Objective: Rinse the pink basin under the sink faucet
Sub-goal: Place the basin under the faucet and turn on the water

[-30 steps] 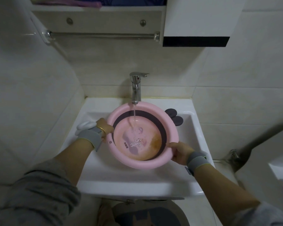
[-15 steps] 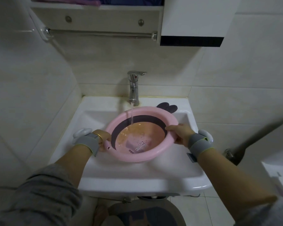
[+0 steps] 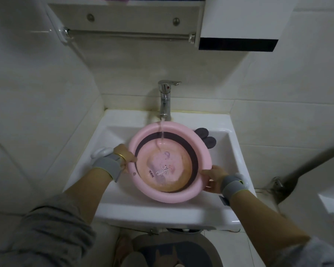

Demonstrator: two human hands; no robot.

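Observation:
The pink basin [image 3: 141,137] has a dark band inside and a cartoon print on its bottom. It sits tilted over the white sink [image 3: 108,205], with water pooled in it. A thin stream runs from the chrome faucet [image 3: 165,101] onto the basin's far inner wall. My left hand [image 3: 123,157] grips the left rim. At the lower right rim, my right hand [image 3: 213,180] holds the basin. Dark ear-shaped tabs [image 3: 205,137] stick out from the far right rim.
A towel rail [image 3: 127,34] and a white cabinet [image 3: 243,22] hang above the faucet. Tiled walls close in on the left and behind. A grey pipe [image 3: 307,170] slants at the right. A dark round mat [image 3: 174,251] lies on the floor below the sink.
The basin has tipped back toward me and to the right, and its water has shifted. My right hand slid from the far right rim down to the lower right rim.

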